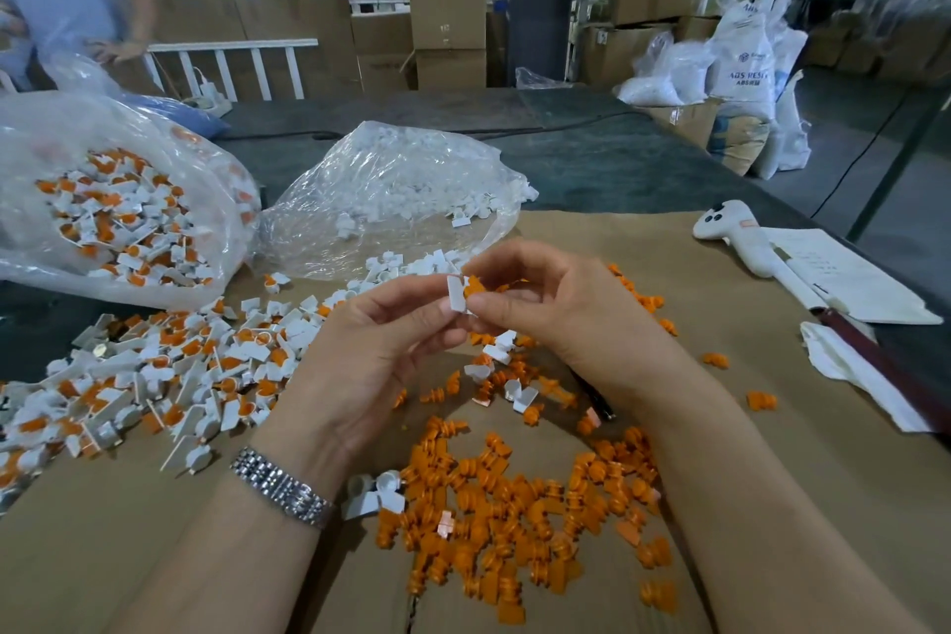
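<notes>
My left hand [381, 340], with a metal watch on its wrist, pinches a small white plastic part [456, 292] in front of me. My right hand [545, 304] pinches a small orange plug [474, 287] against that white part. Below my hands lies a heap of loose orange plugs [514, 505] on the cardboard. To the left spreads a pile of assembled white-and-orange pieces [170, 371]. A few loose white parts [494, 366] lie just under my hands.
A clear bag of assembled pieces [118, 216] sits at the left; a clear bag of white parts [396, 191] lies ahead. A white handheld controller [741, 237], papers [849, 278] and a white cloth [854, 371] are at the right. A person [77, 0] stands at the far left.
</notes>
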Motion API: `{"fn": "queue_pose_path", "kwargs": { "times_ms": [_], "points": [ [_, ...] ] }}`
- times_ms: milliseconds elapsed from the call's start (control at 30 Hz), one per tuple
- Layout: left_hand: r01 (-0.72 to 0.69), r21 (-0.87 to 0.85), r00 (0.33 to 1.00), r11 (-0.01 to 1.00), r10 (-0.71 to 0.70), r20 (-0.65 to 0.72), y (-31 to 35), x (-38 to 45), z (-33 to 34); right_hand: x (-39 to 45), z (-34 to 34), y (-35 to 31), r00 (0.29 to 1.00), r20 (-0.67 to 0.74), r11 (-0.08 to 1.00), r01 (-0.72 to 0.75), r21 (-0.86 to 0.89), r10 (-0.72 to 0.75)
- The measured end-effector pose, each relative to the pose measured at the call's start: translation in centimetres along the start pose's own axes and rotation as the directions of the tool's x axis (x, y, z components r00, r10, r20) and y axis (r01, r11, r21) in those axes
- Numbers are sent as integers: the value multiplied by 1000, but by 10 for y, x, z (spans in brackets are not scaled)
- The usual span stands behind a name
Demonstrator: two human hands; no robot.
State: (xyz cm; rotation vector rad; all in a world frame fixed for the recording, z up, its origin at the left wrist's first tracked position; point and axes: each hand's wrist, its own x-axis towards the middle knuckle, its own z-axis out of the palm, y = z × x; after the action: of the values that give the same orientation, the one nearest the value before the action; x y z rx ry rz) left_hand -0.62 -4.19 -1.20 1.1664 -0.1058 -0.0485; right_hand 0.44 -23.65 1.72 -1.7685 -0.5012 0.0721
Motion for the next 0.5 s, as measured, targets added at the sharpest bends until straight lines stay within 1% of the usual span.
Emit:
{"fn": "queue_pose_path", "kwargs": {
  "times_ms": [67,167,333,500],
  "points": [
    [6,-18,1000,1000,-5,24,2,-1,0,-1,-2,-1,998,33,998,59,-6,-58],
    [8,-31,1000,999,-7,22,3,-2,0,-1,-1,-2,994,8,994,112,2,-112],
    [-34,-19,999,999,34,-25,4,-4,1,-1,4,-3,978,-80,971,180,-160,-194],
    [-89,6,995,996,89,-33,5,-4,3,-2,6,-3,950,-120,928,245,-281,-288]
  ]
}}
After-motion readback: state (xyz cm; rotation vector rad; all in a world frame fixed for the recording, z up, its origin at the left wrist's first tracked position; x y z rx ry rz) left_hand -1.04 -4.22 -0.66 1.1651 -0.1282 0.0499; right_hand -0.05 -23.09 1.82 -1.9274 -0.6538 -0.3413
